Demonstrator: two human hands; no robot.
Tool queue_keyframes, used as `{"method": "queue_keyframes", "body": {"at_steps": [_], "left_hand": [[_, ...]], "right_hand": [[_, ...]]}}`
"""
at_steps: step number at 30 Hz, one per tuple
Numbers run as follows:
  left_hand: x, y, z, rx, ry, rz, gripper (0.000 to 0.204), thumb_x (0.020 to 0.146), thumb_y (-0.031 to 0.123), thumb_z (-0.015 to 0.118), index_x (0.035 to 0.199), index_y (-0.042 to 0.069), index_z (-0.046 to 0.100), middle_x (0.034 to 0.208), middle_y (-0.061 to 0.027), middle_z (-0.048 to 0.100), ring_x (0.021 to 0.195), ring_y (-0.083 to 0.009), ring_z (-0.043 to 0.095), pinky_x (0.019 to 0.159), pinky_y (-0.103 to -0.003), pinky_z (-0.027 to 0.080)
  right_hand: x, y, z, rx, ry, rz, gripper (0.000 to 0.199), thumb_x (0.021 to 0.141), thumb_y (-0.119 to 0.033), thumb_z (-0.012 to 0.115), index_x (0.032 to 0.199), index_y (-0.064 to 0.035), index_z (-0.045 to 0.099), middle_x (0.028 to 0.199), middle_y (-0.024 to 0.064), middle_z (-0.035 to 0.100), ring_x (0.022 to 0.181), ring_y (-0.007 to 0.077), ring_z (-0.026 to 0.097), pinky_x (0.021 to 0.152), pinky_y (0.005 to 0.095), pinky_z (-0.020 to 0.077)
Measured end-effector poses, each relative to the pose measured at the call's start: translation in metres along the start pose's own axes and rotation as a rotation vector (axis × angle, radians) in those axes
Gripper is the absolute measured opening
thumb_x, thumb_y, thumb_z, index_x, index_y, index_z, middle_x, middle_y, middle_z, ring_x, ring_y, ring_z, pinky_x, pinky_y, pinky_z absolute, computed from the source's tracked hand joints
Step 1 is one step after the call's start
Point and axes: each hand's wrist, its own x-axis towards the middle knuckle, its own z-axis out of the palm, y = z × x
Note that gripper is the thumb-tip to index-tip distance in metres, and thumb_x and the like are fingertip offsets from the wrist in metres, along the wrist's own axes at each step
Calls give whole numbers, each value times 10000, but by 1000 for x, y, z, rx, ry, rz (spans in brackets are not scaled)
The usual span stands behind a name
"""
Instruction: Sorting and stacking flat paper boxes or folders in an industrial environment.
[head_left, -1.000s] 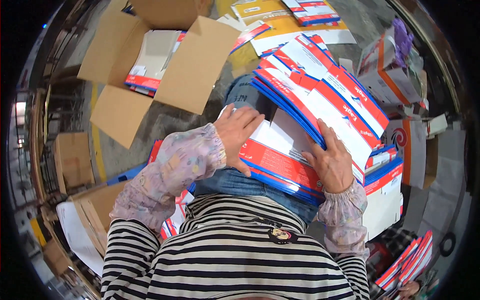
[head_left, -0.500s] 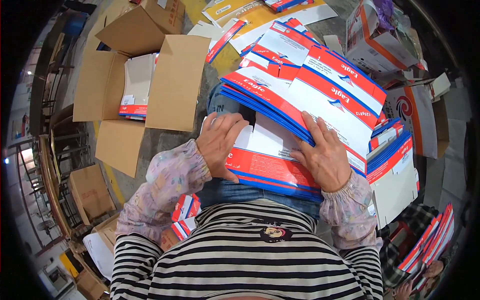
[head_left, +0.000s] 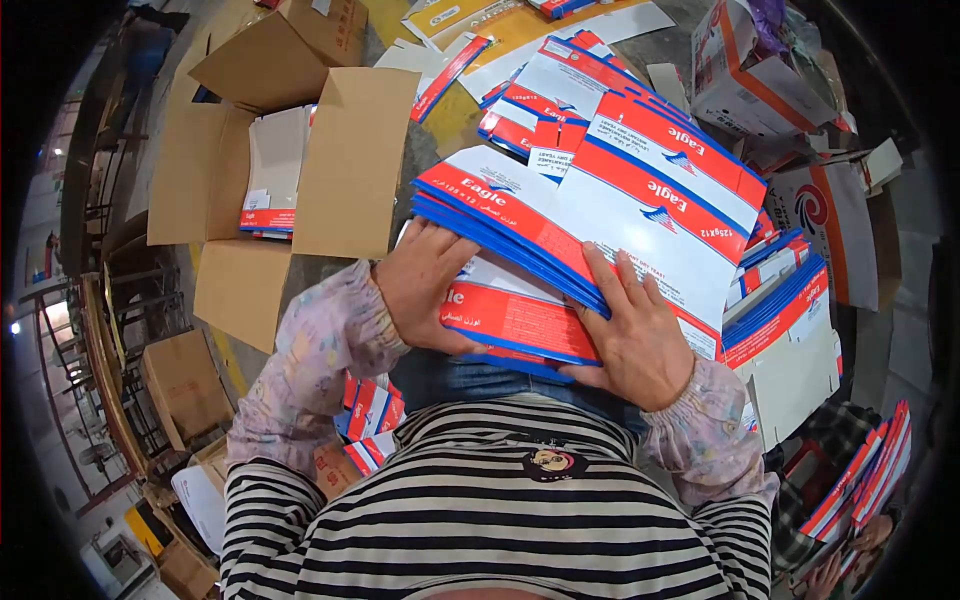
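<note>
Flattened cartons (head_left: 622,215), left hand (head_left: 422,290) half-curled at their edge, grip unclear, right hand (head_left: 640,338) resting spread on them

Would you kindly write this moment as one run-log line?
left hand: left edge of lower stack | right hand: across lower stack and upper stack | open box: ahead, left

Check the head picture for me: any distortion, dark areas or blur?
In the head view, corners go black; the brown rail at left bows; left hand, right hand and flat printed cartons look fairly sharp; the co-worker's hand at lower right is dim.
</note>
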Motion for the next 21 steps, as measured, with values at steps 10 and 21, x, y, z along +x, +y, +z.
{"method": "queue_keyframes", "body": {"at_steps": [10,21], "left_hand": [[-11,14,10,235,601,90,452,719,323,716,1044,50,558,1020,-113,569,997,-299,518,976,-498,307],[7,-46,55,175,20,-93,1139,517,785,603,1372,91,313,1397,-212,264,1320,-399,170,1073,-558,67]], "right_hand": [[6,25,-32,56,200,-14,471,714,-146,640,1178,-115,564,1249,134,471,770,251,636,601,335,549],[12,19,-29,29,176,-14,484,729,-163,652,1201,-130,551,1241,136,475,786,258,635,623,340,551]]}}
